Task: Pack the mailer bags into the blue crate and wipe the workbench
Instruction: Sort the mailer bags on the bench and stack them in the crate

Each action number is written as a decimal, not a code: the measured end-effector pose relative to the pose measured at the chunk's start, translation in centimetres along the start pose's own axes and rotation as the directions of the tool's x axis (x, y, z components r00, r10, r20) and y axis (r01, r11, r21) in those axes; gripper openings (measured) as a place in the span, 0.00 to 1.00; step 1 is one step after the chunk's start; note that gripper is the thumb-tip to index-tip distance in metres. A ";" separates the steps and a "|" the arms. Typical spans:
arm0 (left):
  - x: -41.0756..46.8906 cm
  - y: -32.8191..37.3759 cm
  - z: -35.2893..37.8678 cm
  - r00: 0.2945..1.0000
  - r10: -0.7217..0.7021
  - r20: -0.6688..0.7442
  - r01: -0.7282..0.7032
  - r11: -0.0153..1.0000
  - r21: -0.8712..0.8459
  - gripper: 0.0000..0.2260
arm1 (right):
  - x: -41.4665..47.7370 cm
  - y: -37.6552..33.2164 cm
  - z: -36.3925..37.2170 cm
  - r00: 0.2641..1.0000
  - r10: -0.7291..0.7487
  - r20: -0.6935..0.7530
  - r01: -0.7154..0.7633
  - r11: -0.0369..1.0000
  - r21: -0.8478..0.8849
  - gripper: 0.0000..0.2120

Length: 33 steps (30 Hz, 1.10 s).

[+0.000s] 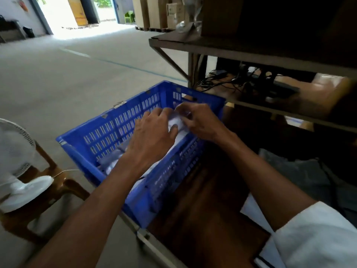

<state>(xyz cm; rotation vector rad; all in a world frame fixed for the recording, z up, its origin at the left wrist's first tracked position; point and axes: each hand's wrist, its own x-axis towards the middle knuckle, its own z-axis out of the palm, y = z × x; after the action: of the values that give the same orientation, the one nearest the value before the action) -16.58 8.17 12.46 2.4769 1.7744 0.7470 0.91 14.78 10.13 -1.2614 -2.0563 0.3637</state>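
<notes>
From my end: 1 crate (108,130), blue w/ slotted walls, sits on the left edge of the brown surface (195,207). Its long axis runs from near-left to far-right, away from the camera, w/ the far short end toward the shelf (249,53).

Both hands are over the crate's far half, close together. The left hand (154,130) has its fingers bent down over a white bag (176,122) and its thumb on top of it. The right hand (199,122) pinches the same bag from the other side w/ curled fingers. So both hands hold 1 bag, just above the crate's inside. It's bunched up and blurred, so I can't tell which way it points.

More bags (114,161), white and grey, lie flat inside the crate, mostly along its long axis. They overlap and my arms cover part of them, so I can't count them.

Off to the left there's 1 white fan (17,151) on 1 brown stool (58,182), on the floor (58,74). Black cables (222,80) lie tangled on the shelf's lower level. 1 white sleeve (318,238) shows at bottom right.
</notes>
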 end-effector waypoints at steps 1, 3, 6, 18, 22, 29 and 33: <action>-0.3 1.5 0.4 0.997 0.074 -0.001 -0.074 0.996 -0.040 0.18 | -2.1 0.5 -1.3 0.998 0.048 -0.045 -0.048 0.999 0.007 0.11; -1.5 4.5 2.0 0.978 0.208 0.027 -0.204 0.973 -0.107 0.19 | -6.8 1.4 -3.6 0.982 0.165 -0.086 -0.168 0.985 -0.027 0.12; -4.0 8.3 5.7 0.922 0.360 0.142 -0.333 0.925 -0.185 0.20 | -14.5 3.0 -5.6 0.936 0.339 -0.094 -0.350 0.928 -0.130 0.14; -10.5 15.3 19.5 0.633 0.521 0.573 -0.427 0.852 -0.303 0.29 | -39.0 2.7 -6.7 0.427 0.710 -0.561 -0.888 0.213 -0.407 0.21; -10.8 15.9 21.7 0.569 0.498 0.654 -0.478 0.848 -0.230 0.29 | -42.3 2.7 -4.6 0.253 0.829 -0.499 -0.901 0.014 -0.433 0.33; -10.8 13.9 22.6 0.635 0.467 0.615 -0.477 0.864 -0.163 0.24 | -40.6 3.4 -2.1 0.448 0.805 -0.389 -0.836 0.223 -0.501 0.35; -11.3 10.9 21.4 0.732 0.434 0.526 -0.506 0.863 -0.009 0.25 | -39.5 3.7 -0.8 0.591 0.756 -0.281 -0.757 0.398 -0.518 0.34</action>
<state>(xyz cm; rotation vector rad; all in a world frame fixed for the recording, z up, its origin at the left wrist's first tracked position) -1.55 -0.22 -7.75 2.8806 1.0446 -0.0790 15.49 -17.67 -7.42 -2.6137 -1.4569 0.0813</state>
